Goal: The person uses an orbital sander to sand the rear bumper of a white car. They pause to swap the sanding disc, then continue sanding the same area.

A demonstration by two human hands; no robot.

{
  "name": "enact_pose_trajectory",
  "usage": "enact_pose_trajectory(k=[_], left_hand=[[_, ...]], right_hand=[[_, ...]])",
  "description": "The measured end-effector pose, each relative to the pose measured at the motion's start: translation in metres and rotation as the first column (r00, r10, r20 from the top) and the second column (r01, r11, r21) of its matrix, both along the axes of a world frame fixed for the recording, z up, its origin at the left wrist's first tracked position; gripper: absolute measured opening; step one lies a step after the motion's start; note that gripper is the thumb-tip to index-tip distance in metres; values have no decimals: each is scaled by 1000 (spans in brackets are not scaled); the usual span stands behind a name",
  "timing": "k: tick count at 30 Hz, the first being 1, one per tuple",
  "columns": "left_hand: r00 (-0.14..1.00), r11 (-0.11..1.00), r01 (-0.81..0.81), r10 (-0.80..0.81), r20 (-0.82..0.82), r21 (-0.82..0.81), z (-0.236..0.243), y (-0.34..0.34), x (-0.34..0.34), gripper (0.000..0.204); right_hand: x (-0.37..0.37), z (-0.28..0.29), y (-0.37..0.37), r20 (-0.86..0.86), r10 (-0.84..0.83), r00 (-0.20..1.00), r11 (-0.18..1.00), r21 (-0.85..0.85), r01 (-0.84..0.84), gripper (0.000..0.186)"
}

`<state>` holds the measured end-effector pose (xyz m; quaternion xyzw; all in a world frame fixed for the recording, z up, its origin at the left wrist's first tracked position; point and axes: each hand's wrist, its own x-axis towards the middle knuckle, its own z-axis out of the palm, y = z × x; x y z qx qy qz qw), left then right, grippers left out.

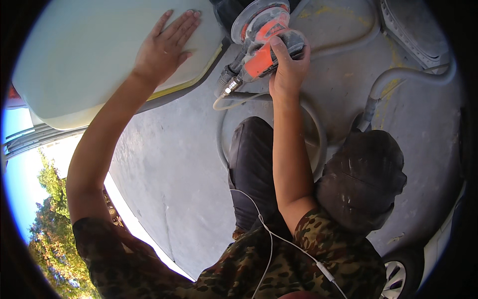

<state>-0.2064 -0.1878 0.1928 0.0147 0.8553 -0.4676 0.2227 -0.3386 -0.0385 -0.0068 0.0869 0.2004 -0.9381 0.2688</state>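
My left hand (160,56) lies fingers extended on a pale grey-green vehicle panel (84,42) with yellow edging along its lower rim. My right hand (289,70) grips a dusty orange-and-grey sander (261,62) just right of the panel, its round pad facing up and away from me. A black hose fitting (229,73) and a metal air connector (231,85) join the sander's lower left, with a thin pale tube looping from the connector.
My bent knees, in dark trousers (251,154), are over the grey floor (159,199). Grey hoses (398,78) coil across it, beside a dusty grey metal object (413,30) at top right. A car wheel (393,279) is at lower right; trees (45,234) show outside at left.
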Motion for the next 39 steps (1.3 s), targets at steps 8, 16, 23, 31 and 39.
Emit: enact_pose_trajectory(k=[8, 16, 23, 31, 39], left_hand=[[899, 693, -366, 436, 44, 621, -26, 72, 111, 68], [74, -112, -197, 989, 128, 974, -101, 132, 211, 81], [88, -29, -92, 995, 37, 995, -115, 114, 206, 81], [16, -23, -70, 1000, 24, 997, -110, 121, 213, 74], [64, 1, 6, 998, -1, 1000, -107, 97, 179, 74]], right_hand=[[60, 23, -12, -266, 191, 945, 979, 127, -162, 71], [147, 41, -22, -319, 424, 847, 905, 180, -385, 71], [124, 31, -43, -290, 360, 887, 933, 102, -345, 61], [136, 43, -32, -223, 492, 841, 870, 154, -468, 71], [96, 53, -61, -325, 341, 882, 940, 141, -311, 71]])
